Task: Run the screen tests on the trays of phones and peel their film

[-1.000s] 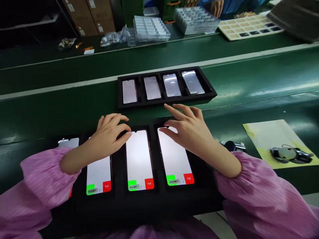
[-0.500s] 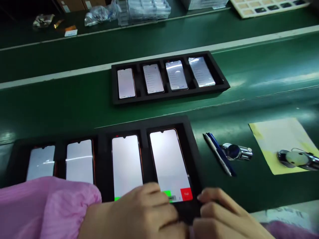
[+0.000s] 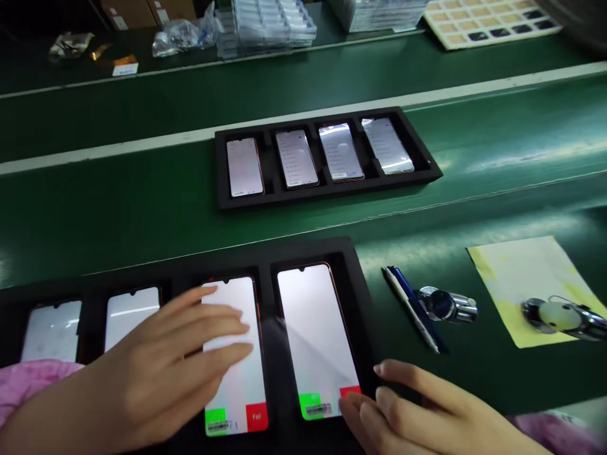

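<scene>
A black tray (image 3: 360,297) in front of me holds several phones with lit white screens. My left hand (image 3: 161,366) lies over the third phone (image 3: 234,354), fingers stretched out flat and apart, holding nothing. My right hand (image 3: 427,411) is at the lower right corner of the rightmost phone (image 3: 317,341), fingers extended, fingertips at its red Fail button beside the green one. A second black tray (image 3: 427,161) with several lit phones lies farther off on the green belt.
A blue pen (image 3: 412,308) and a shiny metal tool (image 3: 448,304) lie right of the near tray. A yellow sheet (image 3: 526,278) carries a round device (image 3: 562,316). Stacked clear trays (image 3: 270,22) and a white grid tray (image 3: 488,22) stand at the far side.
Both hands drew back from the phones' tops to the tray's near edge. Since then the left hand has moved forward over the third phone and spread flat; the right hand stays at the rightmost phone's bottom corner.
</scene>
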The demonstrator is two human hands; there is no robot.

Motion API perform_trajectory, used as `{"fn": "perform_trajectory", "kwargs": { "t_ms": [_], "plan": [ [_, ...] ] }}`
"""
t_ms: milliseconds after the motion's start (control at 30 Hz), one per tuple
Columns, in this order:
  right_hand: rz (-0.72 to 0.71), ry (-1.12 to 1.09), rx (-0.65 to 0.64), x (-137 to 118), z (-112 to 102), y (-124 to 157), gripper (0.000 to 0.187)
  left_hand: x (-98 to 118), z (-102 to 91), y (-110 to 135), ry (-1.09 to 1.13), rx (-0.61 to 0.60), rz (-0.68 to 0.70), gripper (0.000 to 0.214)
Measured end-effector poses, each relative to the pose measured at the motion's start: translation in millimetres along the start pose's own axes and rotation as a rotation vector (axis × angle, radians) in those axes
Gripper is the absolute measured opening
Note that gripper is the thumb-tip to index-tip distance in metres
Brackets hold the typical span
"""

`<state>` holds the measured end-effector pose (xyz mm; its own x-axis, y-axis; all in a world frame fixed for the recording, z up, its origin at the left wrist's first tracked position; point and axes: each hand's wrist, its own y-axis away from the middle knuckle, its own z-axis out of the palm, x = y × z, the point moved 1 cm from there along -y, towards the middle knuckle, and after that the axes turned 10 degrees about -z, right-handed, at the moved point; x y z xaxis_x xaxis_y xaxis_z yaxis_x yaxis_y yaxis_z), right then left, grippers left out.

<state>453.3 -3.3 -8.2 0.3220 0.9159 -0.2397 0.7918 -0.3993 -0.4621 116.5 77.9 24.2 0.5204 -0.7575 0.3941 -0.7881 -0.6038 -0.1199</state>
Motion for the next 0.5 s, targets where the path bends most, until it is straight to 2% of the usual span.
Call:
{"fn": "perform_trajectory", "kwargs": {
  "t_ms": [67,133,233,333,500],
  "plan": [
    [0.045,-0.034,0.050,15.5,1.3,-15.6,0.030,-9.3,-2.6,-0.2,-0.149,0.089,-0.138,0.032],
    [0.134,0.015,0.045,33.9,1.6,-35.0,0.018,-16.8,-7.3,1.4,-0.268,0.140,-0.348,0.022],
    [0.306,0.241,-0.040,57.4,1.6,-60.4,0.019,-25.3,-14.7,5.3,-0.276,0.077,-0.539,0.028],
    [0.476,0.313,-0.096,66.7,2.6,-73.0,0.030,-34.8,-20.8,7.4,-0.229,0.028,-0.548,0.022],
    [0.580,0.223,-0.069,67.6,5.6,-80.8,0.030,-47.1,-31.1,-2.4,-0.252,0.040,-0.482,0.026]
  ]
}}
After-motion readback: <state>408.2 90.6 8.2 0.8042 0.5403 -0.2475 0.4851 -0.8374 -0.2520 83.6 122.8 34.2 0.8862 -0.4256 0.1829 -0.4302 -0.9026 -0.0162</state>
